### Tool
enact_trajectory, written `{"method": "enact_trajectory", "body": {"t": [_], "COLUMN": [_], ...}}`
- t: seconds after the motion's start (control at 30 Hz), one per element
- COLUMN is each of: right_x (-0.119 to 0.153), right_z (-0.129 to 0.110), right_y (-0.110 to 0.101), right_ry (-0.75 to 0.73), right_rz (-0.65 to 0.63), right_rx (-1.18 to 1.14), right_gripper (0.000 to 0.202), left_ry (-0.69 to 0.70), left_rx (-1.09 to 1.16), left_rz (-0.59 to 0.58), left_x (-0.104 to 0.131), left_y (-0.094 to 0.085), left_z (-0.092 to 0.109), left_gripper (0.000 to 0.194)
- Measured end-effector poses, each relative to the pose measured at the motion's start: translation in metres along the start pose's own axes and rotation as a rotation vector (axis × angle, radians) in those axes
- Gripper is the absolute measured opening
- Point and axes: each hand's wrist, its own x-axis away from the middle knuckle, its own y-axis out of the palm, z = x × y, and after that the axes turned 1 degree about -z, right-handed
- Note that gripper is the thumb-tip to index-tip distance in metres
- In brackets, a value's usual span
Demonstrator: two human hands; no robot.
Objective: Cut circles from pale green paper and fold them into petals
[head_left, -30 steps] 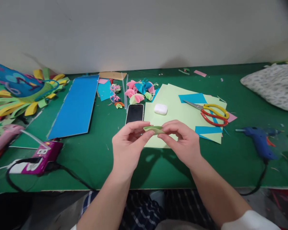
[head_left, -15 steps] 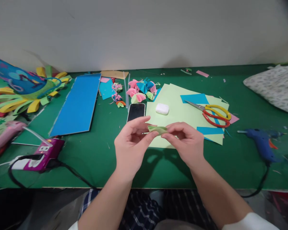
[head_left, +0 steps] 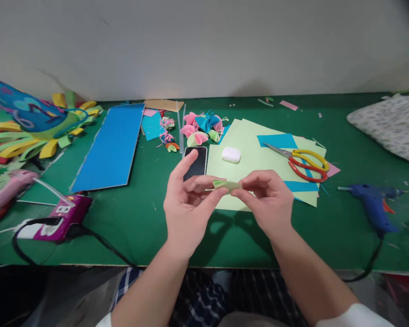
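Note:
A small folded piece of light green paper [head_left: 227, 185] is held between both hands above the table. My left hand [head_left: 191, 204] pinches its left end with thumb and a finger, while another finger points up over the phone [head_left: 198, 163]. On the right end, my right hand [head_left: 267, 202] closes thumb and fingertips. Beyond the hands, a white case [head_left: 231, 155] lies on light green sheets [head_left: 225, 170]. Scissors with yellow and red handles [head_left: 308, 165] rest on those sheets at the right.
Pink, blue and green paper flowers [head_left: 202, 128] sit behind the phone. A blue board [head_left: 111, 147], a purple power strip [head_left: 63, 218], a pink glue gun [head_left: 12, 188] and a decorated hat [head_left: 37, 113] are at left. A blue glue gun [head_left: 375, 204] lies at right.
A raised finger of my left hand has lifted and spread away from the others. Both hands and the folded paper have shifted slightly to the right in the view.

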Motion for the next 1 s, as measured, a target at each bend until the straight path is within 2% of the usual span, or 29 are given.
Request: {"method": "enact_trajectory", "body": {"t": [0.3, 0.43, 0.6, 0.73, 1.0], "right_x": [-0.0057, -0.0070, -0.0069, -0.0077, -0.0061], "right_z": [-0.0033, -0.0052, -0.0025, -0.0027, -0.0047], "right_y": [-0.0002, 0.0006, -0.0003, 0.0001, 0.0005], "right_ry": [0.024, 0.060, 0.076, 0.107, 0.185], "right_rz": [-0.153, -0.156, -0.088, -0.067, -0.061], "right_rx": [0.004, 0.013, 0.008, -0.028, -0.088], "right_gripper": [0.013, 0.012, 0.011, 0.011, 0.014], "left_ry": [0.049, 0.027, -0.103, -0.158, -0.110], "left_rx": [-0.025, -0.056, -0.042, -0.045, -0.077], "left_rz": [-0.033, -0.014, -0.170, -0.188, -0.157], "left_x": [0.0013, 0.0005, -0.0024, -0.0040, -0.0016], "left_y": [-0.0018, -0.0027, -0.0044, -0.0034, -0.0016], "left_z": [-0.0018, -0.0015, -0.0048, -0.0074, -0.0086], "left_gripper": [0.063, 0.063, 0.079, 0.075, 0.069]}}
